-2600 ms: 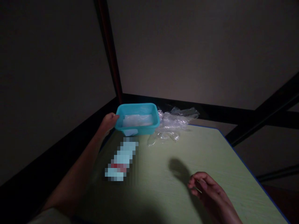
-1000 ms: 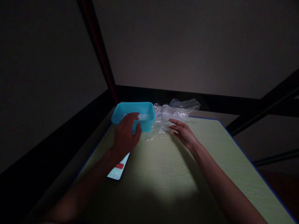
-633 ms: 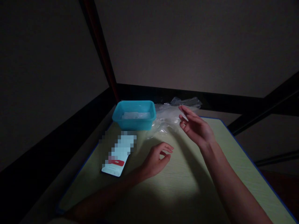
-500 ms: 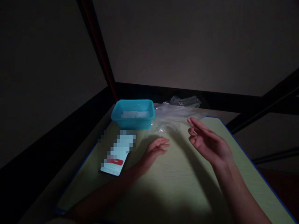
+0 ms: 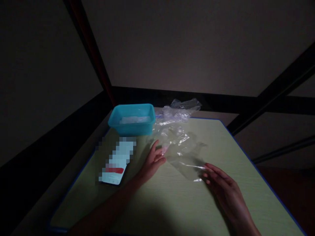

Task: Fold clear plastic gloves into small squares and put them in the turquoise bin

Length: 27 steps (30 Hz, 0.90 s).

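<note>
A clear plastic bag (image 5: 188,165) stretches over the table in front of me, thin and shiny, with its near corner at my right hand (image 5: 225,190). The thumb and fingers of that hand are closed on the bag's edge. My left hand (image 5: 154,162) is open at the bag's left side, its fingers apart and the fingertips against or just over the film; exact contact is hard to make out. Behind lies a crumpled heap of clear plastic (image 5: 177,111), and where it parts from the near bag I cannot tell.
A turquoise plastic basket (image 5: 131,128) holding something white and flat stands at the back left. A lit phone (image 5: 115,164), partly blurred out, lies left of my left forearm. The pale table (image 5: 162,203) has a blue edge, with walls behind and at left.
My right hand has come down and nearer to me, drawing the clear plastic bag along over the table. My left hand has shifted slightly left. The view has turned a little to the right.
</note>
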Tool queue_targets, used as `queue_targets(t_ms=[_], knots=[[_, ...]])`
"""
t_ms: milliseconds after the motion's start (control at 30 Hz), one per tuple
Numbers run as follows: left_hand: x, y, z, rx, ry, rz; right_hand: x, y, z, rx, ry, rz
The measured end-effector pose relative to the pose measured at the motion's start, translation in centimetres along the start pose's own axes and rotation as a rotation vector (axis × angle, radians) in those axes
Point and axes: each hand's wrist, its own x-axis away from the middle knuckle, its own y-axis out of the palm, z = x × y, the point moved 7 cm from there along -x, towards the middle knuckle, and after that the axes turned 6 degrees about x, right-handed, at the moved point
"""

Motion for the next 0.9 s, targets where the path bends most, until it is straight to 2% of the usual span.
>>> queue_targets(t_ms=[100, 167, 300, 500, 733, 900], knots=[[0.3, 0.5, 0.1, -0.061, 0.011, -0.041, 0.2, 0.4, -0.9, 0.144, -0.163, 0.056], [0.4, 0.9, 0.2, -0.077, 0.021, -0.062, 0.4, 0.9, -1.2, 0.272, -0.243, 0.039], [0.4, 1.2, 0.3, -0.091, 0.034, -0.115, 0.5, 1.5, -1.0, 0.446, -0.308, -0.020], [1.2, 2.0, 0.8, -0.106, 0.002, -0.230, 0.7, 1.5, -2.0, 0.565, -0.427, 0.003], [2.1, 2.8, 0.7, -0.119, -0.044, -0.335, 0.9, 0.5, -1.3, 0.340, -0.291, -0.022], [2.4, 2.9, 0.3, -0.030, -0.111, -0.388, 1.3, 0.5, 0.0, 0.188, -0.118, -0.092]])
